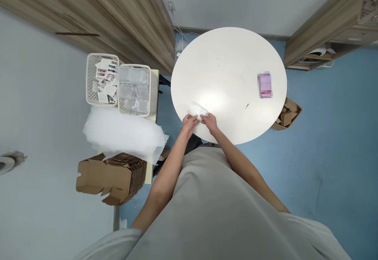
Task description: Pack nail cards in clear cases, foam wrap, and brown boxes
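Both hands are closed on one white padded piece (197,110): the left hand (189,123) is pinched on its near-left edge, the right hand (209,121) on its near-right edge. The piece is seen just beyond the fingertips, resting on the near rim of the round white table (224,55). Whether anything is wrapped inside cannot be told.

Left to right:
- A greyish roll (10,160) is cut off by the frame edge.
- A stack of flat cardboard boxes (109,177) is partly covered by a pile of white foam sheets (124,134).
- Beyond these, two baskets are set side by side. The first basket (88,78) holds small printed cards, the print too small to be read. The second basket (149,90) holds clear plastic cases.
- On the table's right side, well apart from the hands, a pink item (265,84) is blurred, and no label can be read.
- An open carton (288,114) on the floor is partly hidden by the table rim.
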